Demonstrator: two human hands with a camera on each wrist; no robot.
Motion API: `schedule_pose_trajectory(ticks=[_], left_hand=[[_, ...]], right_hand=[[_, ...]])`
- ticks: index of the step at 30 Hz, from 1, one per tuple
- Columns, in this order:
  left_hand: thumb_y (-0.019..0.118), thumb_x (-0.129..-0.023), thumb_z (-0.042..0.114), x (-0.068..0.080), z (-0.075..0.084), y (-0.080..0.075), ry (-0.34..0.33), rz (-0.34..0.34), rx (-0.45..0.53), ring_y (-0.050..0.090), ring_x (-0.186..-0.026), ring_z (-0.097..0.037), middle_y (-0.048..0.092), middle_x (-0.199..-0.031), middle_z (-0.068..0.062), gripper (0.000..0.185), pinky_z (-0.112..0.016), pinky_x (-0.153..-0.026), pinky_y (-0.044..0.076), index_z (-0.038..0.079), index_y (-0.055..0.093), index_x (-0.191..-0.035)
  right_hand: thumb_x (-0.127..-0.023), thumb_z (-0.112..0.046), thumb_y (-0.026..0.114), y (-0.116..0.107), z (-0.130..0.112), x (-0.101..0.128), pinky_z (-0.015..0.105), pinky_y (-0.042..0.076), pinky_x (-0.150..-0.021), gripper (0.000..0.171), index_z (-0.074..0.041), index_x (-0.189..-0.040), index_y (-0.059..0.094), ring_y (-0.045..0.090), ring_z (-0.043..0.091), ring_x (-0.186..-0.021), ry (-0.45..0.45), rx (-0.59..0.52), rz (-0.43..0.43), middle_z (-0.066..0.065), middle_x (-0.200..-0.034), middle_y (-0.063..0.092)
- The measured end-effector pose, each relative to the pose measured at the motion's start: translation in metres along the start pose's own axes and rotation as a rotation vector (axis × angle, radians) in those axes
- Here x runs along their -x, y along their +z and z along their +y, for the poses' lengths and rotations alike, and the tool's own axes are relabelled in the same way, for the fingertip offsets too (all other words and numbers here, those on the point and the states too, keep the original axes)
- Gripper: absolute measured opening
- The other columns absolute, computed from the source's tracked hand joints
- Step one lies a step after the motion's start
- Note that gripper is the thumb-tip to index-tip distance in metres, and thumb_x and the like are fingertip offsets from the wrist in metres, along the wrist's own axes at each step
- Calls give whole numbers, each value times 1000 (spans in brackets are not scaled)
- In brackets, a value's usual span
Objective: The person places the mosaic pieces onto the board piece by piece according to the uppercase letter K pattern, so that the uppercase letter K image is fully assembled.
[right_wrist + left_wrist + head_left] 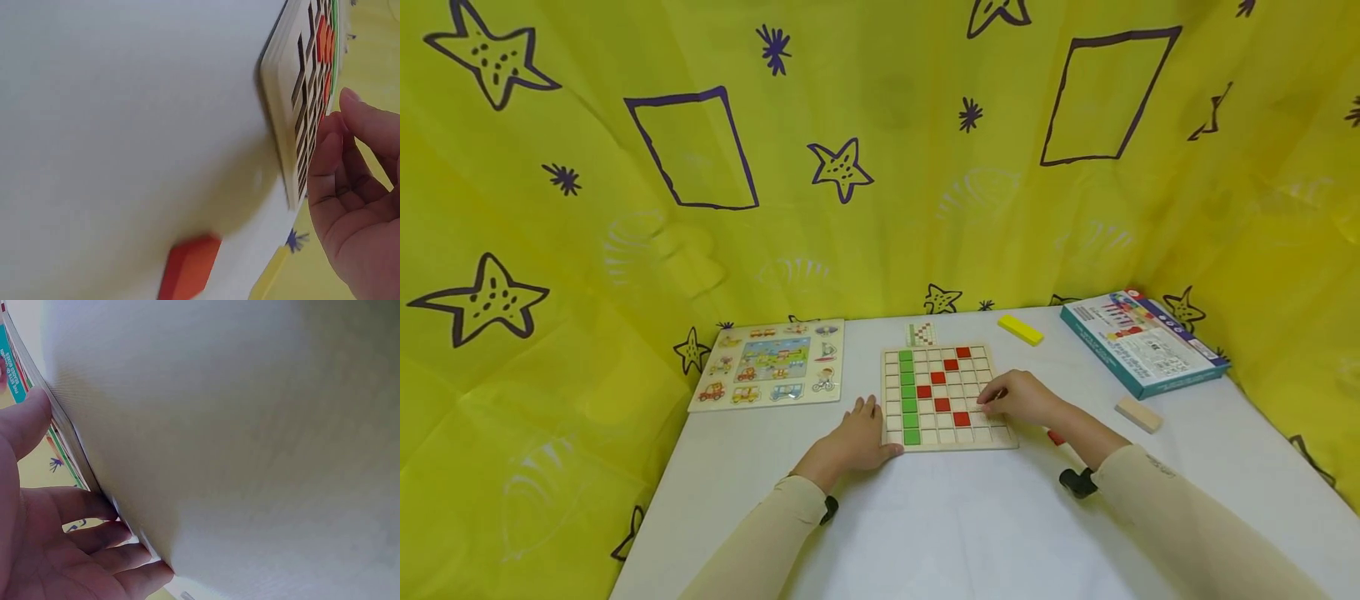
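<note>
My left hand (850,442) lies flat on the white table (970,525), fingers straight and loose, holding nothing; its fingertips touch the grid board (946,398) at the board's 8 o'clock corner. My right hand (1018,398) rests over the board's 3 o'clock edge with fingers bent down onto the squares; I cannot tell whether they pinch a tile. The board sits mid-table, with a green column at its 9 o'clock side and red tiles scattered in the middle. A red block (187,265) lies on the table just beside my right wrist. Bare table spreads toward 6 o'clock. A picture puzzle (771,367) lies at 9 o'clock, a box (1142,342) and wooden block (1138,413) at 3 o'clock, a yellow block (1020,329) near 1 o'clock.
</note>
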State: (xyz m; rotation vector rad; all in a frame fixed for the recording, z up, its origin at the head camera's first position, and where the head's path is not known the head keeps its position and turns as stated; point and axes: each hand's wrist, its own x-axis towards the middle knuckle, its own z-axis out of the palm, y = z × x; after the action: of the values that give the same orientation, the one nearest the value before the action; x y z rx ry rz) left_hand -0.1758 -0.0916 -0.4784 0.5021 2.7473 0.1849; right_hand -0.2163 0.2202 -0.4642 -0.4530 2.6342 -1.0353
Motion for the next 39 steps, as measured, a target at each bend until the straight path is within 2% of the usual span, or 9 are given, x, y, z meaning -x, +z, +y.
schedule_pose_trajectory(ticks=[7, 14, 21, 30, 39], left_hand=[[57, -96, 60, 0, 1, 2, -14, -7, 8, 16, -151, -41, 22, -163, -24, 93, -51, -119, 24, -9, 31, -153], [55, -97, 59, 0, 1, 2, 3, -7, 1, 17, -150, -42, 22, -162, -25, 92, -52, -119, 25, -11, 31, -152], [56, -97, 59, 0, 0, 3, 1, -2, 2, 17, -150, -41, 22, -162, -25, 93, -52, -119, 25, -11, 30, -152], [56, -96, 59, 0, 1, 1, 3, -1, 9, 17, -150, -42, 22, -162, -25, 93, -52, -118, 25, -11, 31, -152], [57, -97, 58, 1, 0, 1, 15, 2, 12, 18, -150, -43, 23, -161, -26, 92, -53, -118, 26, -11, 32, -151]], right_hand=[[-91, -11, 75, -17, 25, 23, 31, 50, -70, 11, -6, -99, 78, 56, 18, -82, 35, 18, 34, 4, -98, 72], [-91, -15, 74, -31, 44, 50, 32, 50, -69, 16, -6, -104, 77, 55, 21, -81, 132, 1, 41, 5, -95, 66], [-90, -13, 74, -37, 61, 72, 30, 50, -65, 20, -3, -108, 76, 54, 21, -82, 117, 2, 49, 6, -100, 68], [-88, -18, 79, -38, 64, 86, 37, 51, -82, 28, -7, -113, 74, 56, 24, -95, 171, 14, -13, 4, -106, 67], [-87, -12, 79, -38, 63, 86, 37, 52, -80, 19, -7, -104, 73, 54, 24, -91, 146, 18, 1, 3, -97, 65]])
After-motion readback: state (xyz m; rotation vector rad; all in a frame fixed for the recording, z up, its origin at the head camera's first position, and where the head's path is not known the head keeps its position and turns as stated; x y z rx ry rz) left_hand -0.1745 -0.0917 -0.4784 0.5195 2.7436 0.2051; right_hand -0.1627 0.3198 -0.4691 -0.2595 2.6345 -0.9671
